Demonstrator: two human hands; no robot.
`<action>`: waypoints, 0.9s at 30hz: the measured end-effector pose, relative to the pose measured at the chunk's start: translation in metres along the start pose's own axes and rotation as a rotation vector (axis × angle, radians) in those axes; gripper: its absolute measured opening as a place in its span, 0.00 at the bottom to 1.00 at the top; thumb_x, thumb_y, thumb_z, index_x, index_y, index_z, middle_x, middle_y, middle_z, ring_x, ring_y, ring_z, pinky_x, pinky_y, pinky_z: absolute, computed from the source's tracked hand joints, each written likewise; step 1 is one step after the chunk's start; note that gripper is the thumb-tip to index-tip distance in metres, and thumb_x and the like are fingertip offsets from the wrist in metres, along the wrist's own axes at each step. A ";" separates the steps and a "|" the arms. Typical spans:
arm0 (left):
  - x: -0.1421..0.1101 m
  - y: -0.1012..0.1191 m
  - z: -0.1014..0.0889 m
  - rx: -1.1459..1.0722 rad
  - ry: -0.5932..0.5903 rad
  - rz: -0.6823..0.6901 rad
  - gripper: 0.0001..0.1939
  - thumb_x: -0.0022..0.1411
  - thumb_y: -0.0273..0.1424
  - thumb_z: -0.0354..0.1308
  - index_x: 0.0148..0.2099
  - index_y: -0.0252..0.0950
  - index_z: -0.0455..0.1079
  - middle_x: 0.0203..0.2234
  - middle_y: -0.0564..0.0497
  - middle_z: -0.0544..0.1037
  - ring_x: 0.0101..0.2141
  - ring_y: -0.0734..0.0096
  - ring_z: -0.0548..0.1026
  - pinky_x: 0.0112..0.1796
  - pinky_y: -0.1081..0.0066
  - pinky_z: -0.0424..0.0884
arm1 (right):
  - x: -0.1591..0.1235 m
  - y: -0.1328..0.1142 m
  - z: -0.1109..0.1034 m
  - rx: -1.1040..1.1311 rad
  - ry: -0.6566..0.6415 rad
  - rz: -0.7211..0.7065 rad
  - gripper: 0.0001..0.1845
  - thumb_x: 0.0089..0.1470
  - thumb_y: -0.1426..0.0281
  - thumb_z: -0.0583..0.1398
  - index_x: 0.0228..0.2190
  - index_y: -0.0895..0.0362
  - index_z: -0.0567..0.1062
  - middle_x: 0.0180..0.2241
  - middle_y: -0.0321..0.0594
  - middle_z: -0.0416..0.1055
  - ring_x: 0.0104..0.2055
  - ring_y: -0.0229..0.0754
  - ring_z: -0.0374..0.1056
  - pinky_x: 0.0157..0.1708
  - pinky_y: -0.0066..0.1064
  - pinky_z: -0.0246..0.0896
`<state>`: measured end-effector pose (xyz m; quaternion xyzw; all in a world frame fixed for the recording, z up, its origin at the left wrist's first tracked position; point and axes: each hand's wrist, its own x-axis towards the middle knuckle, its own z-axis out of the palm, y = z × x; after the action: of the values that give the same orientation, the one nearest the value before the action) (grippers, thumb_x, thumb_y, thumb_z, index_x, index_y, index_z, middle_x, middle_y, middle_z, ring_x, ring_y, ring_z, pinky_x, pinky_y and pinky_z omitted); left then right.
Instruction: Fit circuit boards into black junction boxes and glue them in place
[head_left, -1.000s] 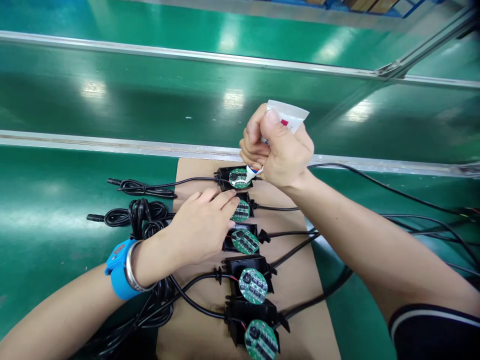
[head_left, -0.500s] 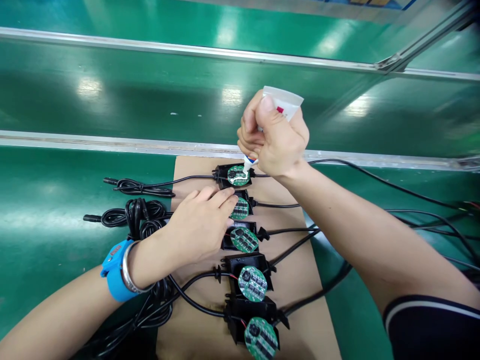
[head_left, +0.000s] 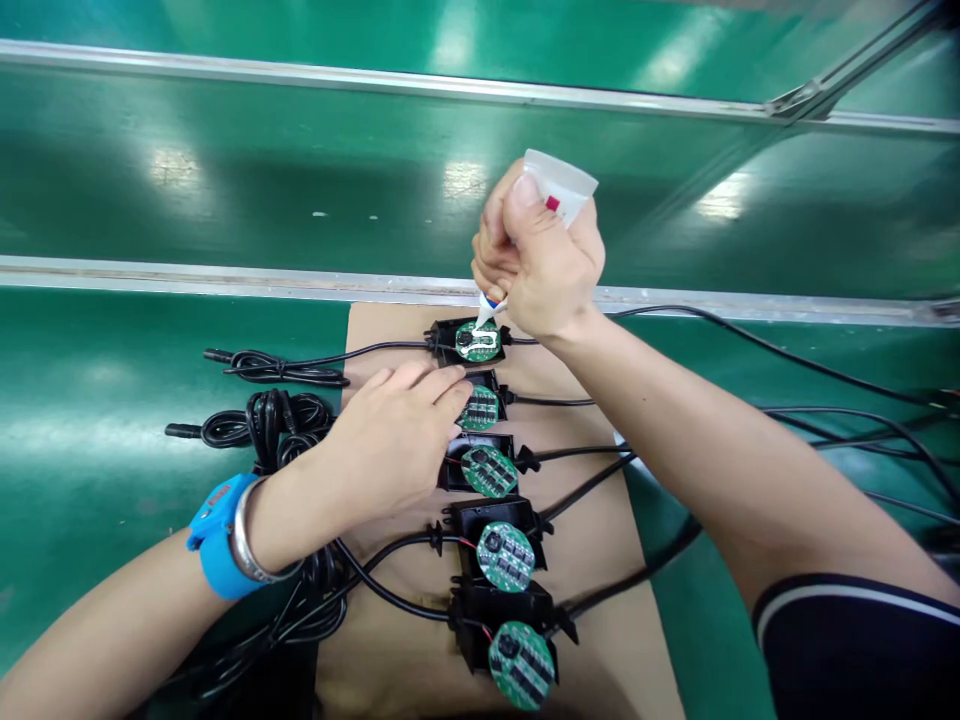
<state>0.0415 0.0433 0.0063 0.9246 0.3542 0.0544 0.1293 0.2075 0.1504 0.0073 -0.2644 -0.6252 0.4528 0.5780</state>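
My right hand [head_left: 544, 245] is wrapped around a white squeeze tube [head_left: 561, 186], nozzle down. The tube's tip is at the farthest round green circuit board [head_left: 491, 352], where a line of white paste [head_left: 469, 352] lies across the parts. That board sits over a small black housing [head_left: 444, 342]. My left hand [head_left: 401, 430] lies palm down with fingers stretched out, fingertips at the edge of the second circuit board [head_left: 484, 408]; its thumb is hidden. Nearer to me are a third board [head_left: 489, 471], a fourth board [head_left: 505, 557] and another board [head_left: 523, 665], each by its own black housing.
A sheet of brown cardboard [head_left: 600, 640] lies under the housings on a green surface. Coiled black cables [head_left: 289, 370] lie at the left; more black cables [head_left: 847, 425] run off right. A metal rail [head_left: 187, 275] crosses behind the cardboard.
The tube's tip has moved left across the farthest board, and the white paste line on it is longer. My left hand stays in nearly the same place. The view has shifted slightly.
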 end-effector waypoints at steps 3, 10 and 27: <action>-0.010 -0.001 -0.014 -0.022 -0.018 0.023 0.21 0.69 0.26 0.47 0.60 0.30 0.69 0.58 0.45 0.73 0.59 0.57 0.67 0.61 0.54 0.61 | -0.007 -0.018 -0.008 0.013 0.048 -0.014 0.26 0.54 0.48 0.64 0.22 0.52 0.60 0.15 0.27 0.48 0.15 0.32 0.46 0.15 0.29 0.49; -0.042 0.015 -0.001 -0.048 -0.081 0.112 0.23 0.65 0.25 0.51 0.62 0.31 0.68 0.60 0.47 0.71 0.59 0.54 0.67 0.58 0.56 0.67 | -0.051 -0.052 0.012 0.227 -0.085 0.156 0.20 0.60 0.57 0.59 0.22 0.53 0.62 0.15 0.28 0.44 0.13 0.32 0.42 0.11 0.27 0.41; -0.048 0.017 0.011 -0.026 -0.044 0.118 0.24 0.66 0.25 0.51 0.63 0.30 0.66 0.62 0.46 0.69 0.60 0.53 0.66 0.56 0.56 0.68 | -0.063 -0.037 0.027 0.165 -0.109 0.232 0.25 0.59 0.51 0.60 0.21 0.53 0.61 0.16 0.27 0.45 0.15 0.31 0.40 0.13 0.28 0.35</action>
<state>0.0189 -0.0037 -0.0001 0.9431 0.2954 0.0459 0.1456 0.2012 0.0729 0.0111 -0.2617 -0.5817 0.5799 0.5069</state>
